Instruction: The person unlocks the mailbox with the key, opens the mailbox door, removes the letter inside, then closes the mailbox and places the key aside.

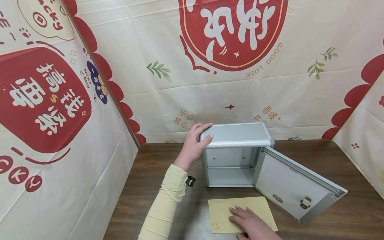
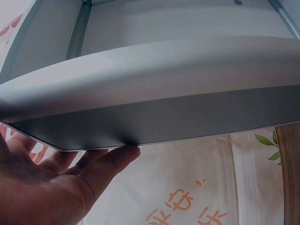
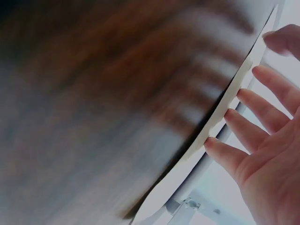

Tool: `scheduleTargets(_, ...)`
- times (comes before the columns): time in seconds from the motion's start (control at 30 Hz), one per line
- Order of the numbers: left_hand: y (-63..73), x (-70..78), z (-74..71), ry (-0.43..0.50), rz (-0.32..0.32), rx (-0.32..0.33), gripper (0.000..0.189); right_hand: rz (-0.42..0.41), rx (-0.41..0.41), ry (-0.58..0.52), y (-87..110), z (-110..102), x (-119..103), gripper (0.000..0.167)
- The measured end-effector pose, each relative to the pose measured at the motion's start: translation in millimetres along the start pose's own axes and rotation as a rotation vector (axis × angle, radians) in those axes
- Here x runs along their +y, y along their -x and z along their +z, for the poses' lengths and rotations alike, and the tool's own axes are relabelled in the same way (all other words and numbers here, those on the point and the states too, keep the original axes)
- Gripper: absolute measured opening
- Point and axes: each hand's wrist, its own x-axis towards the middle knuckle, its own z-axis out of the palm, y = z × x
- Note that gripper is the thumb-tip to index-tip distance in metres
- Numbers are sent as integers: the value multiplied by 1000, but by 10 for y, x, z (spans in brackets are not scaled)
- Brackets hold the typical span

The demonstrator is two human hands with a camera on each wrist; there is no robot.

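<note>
A grey metal lockbox (image 1: 237, 133) stands on the table with its hinged door (image 1: 294, 178) swung wide to the right. My left hand (image 1: 195, 141) rests on its top left corner, thumb and fingers spread over the panel. In the left wrist view, the fingertips (image 2: 133, 151) lie along the top panel's far edge. A tan paper envelope (image 1: 222, 211) lies flat in front of the box. On it my right hand (image 1: 250, 223) presses with straight, spread fingers. The right wrist view shows the envelope (image 3: 187, 159) nearly edge-on under those fingertips (image 3: 213, 143).
A lock (image 1: 305, 202) sits on the inner face of the door, whose free edge juts toward the front right of the wooden table (image 1: 156, 180). Printed cloth (image 1: 144, 110) hangs behind the table and along both sides.
</note>
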Motion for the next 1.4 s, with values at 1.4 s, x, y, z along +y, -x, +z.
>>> scheduleTargets(1.4,18,58,4,6,-32,-9,44,63,-69,27,-275,-145,-32,32)
